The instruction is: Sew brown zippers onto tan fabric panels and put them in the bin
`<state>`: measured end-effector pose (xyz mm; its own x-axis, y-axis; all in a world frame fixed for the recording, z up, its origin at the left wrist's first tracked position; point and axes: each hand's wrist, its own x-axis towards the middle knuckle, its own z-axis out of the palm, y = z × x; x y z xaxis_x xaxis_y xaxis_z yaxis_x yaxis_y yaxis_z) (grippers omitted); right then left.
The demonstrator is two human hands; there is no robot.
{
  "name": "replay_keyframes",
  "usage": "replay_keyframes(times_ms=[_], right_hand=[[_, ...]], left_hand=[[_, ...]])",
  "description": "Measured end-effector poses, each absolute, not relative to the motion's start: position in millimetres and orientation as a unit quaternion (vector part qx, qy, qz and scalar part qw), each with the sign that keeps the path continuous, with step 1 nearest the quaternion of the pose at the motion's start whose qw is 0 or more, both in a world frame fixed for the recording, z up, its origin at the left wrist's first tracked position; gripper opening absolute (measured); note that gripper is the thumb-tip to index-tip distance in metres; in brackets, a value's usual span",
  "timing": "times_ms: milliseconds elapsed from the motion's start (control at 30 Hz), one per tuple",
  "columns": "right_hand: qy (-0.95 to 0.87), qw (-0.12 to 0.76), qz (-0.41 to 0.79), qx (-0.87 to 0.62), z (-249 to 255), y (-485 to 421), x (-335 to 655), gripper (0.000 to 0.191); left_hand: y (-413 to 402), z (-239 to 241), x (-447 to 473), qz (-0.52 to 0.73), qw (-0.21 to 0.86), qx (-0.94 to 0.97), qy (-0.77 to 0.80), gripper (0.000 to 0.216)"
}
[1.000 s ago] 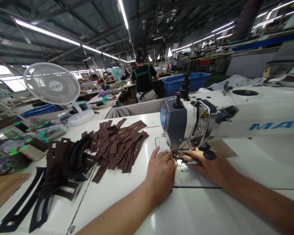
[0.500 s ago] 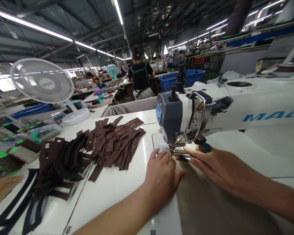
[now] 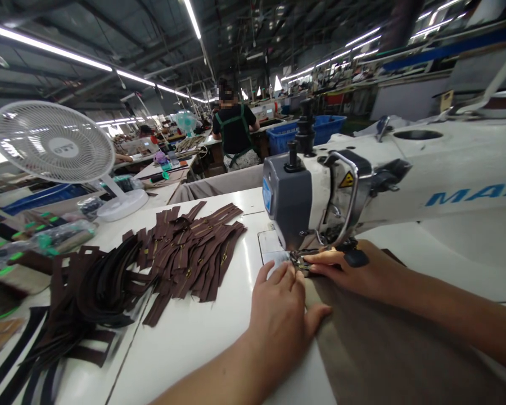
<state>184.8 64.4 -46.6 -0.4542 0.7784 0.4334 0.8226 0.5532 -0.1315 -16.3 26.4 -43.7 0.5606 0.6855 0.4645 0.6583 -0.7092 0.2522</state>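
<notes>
A taupe piece of fabric (image 3: pixel 375 343) runs from under the sewing machine's head (image 3: pixel 289 197) over the table's front edge. My left hand (image 3: pixel 278 315) lies flat just in front of the needle area, fingertips at the fabric's left edge and thumb spread on the cloth. To the right of the presser foot (image 3: pixel 297 259), my right hand (image 3: pixel 362 270) has its thumb and fingers pressed together on the fabric edge by the foot. A narrow strip with a metallic glint lies under those fingertips, partly hidden. Behind the right wrist shows a dark brown end (image 3: pixel 392 257).
Brown zippers (image 3: pixel 194 247) lie piled left of the machine. Dark curved strips (image 3: pixel 105 281) and thread cones (image 3: pixel 29 270) are farther left. A white fan (image 3: pixel 54 143) stands at the back left. Beyond, a person (image 3: pixel 234 126) sits near a blue crate (image 3: pixel 329 126).
My right hand has moved left, its fingertips closer to the presser foot. The dark brown end behind its wrist has come into sight. The camera view has shifted slightly.
</notes>
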Motion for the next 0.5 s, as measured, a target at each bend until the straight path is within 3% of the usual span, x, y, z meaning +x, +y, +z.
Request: replay_keyframes(times_ms=[500], right_hand=[[-0.867, 0.192, -0.055, -0.457, -42.0, 63.7, 181.9, 0.018]], left_hand=[[25.0, -38.8, -14.4, 0.251, 0.009, 0.888, 0.386, 0.037]])
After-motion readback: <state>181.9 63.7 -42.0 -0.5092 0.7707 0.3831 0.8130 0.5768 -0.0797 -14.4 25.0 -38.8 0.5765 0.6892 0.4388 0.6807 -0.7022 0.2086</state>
